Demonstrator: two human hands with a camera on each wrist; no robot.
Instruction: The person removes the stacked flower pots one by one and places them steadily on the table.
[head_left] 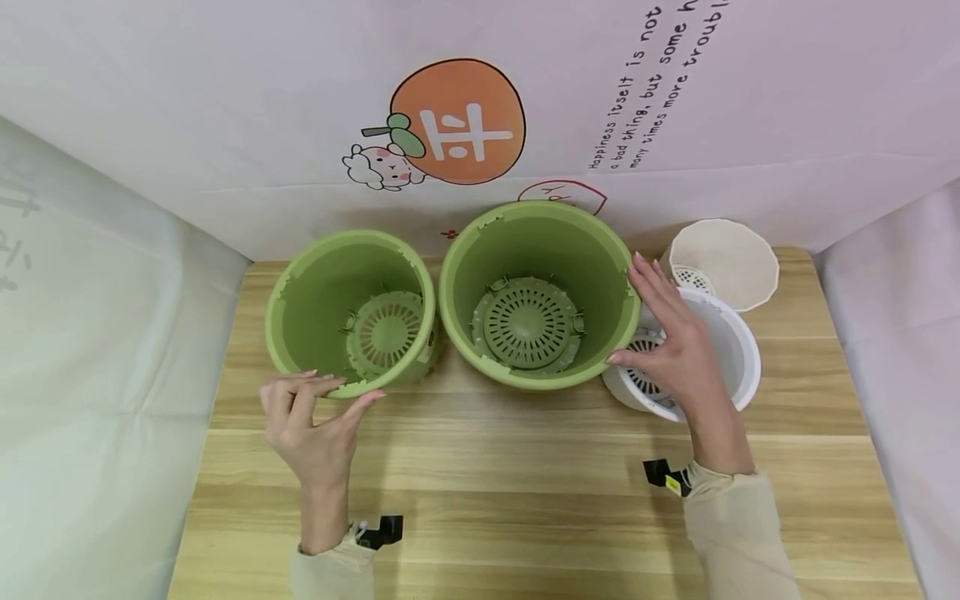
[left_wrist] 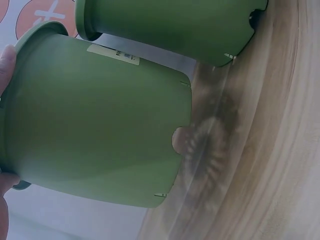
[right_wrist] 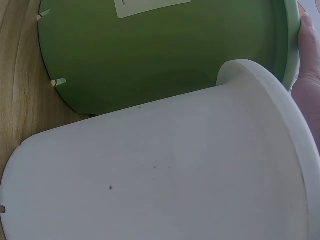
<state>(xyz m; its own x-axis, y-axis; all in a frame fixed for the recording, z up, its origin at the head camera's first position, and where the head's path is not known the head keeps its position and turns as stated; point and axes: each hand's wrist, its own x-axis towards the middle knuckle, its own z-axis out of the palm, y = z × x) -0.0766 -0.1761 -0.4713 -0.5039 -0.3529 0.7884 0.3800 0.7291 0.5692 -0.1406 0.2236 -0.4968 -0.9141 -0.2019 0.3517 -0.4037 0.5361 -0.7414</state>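
My left hand (head_left: 315, 429) grips the near rim of the left green flowerpot (head_left: 345, 250), fingers over the edge and thumb outside. This pot is raised and tilted; a slotted shadow (left_wrist: 202, 155) falls on the wood below its base. A larger green flowerpot (head_left: 540, 242) stands upright in the middle, with a slotted disc in its bottom. My right hand (head_left: 678, 350) touches its right rim, thumb and fingers spread along the outside. Beneath that hand sits a white flowerpot (right_wrist: 165, 170), partly hidden by it in the head view.
A cream faceted pot (head_left: 738, 267) stands at the back right, behind the white one. The wooden table (head_left: 525, 500) meets a pale printed cloth (head_left: 262, 167) at the back. Cloth also hangs along both sides.
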